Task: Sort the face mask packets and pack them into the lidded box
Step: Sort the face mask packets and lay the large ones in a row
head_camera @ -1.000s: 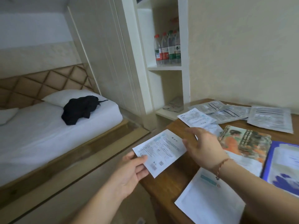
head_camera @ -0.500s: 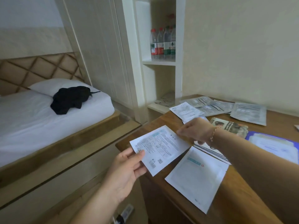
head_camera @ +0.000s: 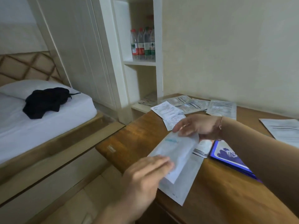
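A wooden surface point(head_camera: 139, 139) in the corner of a pale-walled bedroom carries the packets. Left hand point(head_camera: 145, 172): fingers point(head_camera: 159, 160) extended and held together, lying flat on the near edge of a white packet point(head_camera: 179, 154) — motion blur hides whether the thumb grips beneath. Right hand point(head_camera: 197, 126): fingers loosely curved over the far edge of the same packet; whether they pinch it cannot be told. The white packet lies over a larger pale packet point(head_camera: 182, 189) flat on the surface near its front edge. Just to the right lies a blue folder point(head_camera: 229, 157), with a printed card point(head_camera: 202, 149) between it and the packets. Farther back are printed white packets point(head_camera: 166, 111) and a row of silver-grey packets point(head_camera: 194, 104); another point(head_camera: 283, 130) lies at the far right. Beyond the surface — a white shelf niche point(head_camera: 140, 63) holding water bottles point(head_camera: 143, 44). To the left, a bed point(head_camera: 40, 125) bears a dark garment point(head_camera: 47, 101).
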`<state>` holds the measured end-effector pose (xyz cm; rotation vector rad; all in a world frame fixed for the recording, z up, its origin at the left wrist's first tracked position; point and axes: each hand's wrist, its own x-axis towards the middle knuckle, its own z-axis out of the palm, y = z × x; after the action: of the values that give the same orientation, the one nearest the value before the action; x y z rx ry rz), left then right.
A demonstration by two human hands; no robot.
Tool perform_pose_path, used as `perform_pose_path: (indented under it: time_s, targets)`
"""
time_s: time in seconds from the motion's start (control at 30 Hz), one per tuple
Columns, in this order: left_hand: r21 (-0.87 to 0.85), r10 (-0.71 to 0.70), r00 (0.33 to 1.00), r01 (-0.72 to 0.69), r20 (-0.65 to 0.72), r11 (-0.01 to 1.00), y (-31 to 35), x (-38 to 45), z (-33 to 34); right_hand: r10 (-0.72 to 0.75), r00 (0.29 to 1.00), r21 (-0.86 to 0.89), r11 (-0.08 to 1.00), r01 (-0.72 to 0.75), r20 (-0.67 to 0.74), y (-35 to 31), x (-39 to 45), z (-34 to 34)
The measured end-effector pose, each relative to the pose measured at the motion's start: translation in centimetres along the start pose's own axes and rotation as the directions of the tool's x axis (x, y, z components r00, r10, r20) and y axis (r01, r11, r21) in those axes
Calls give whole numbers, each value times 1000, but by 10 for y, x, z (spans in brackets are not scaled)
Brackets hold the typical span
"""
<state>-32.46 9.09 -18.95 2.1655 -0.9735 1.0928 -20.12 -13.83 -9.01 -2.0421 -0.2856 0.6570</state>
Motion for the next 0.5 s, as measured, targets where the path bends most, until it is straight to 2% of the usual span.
perform_pose_path:
  time_s: [0.07,0.17,0.3,0.4,0.5]
  targets:
    - [70,65,994,-71,86,995,-1,-7,7,-4,1000,-193,981,0,-19,6,-3,0]
    - [79,138,976,-152,166,985,5,-12,5,-67,995,-401,916,31,-75,8,-7,9]
    - [130,214,941,-254,262,958,8,-13,0,-202,971,-687,724,61,-127,8,-13,22]
    - [107,186,949,-218,254,970,6,-16,3,-314,938,-777,623,88,-146,6,-23,29]
    - [34,67,975,-76,213,997,7,-21,5,-335,930,-808,584,78,-152,8,-35,40]
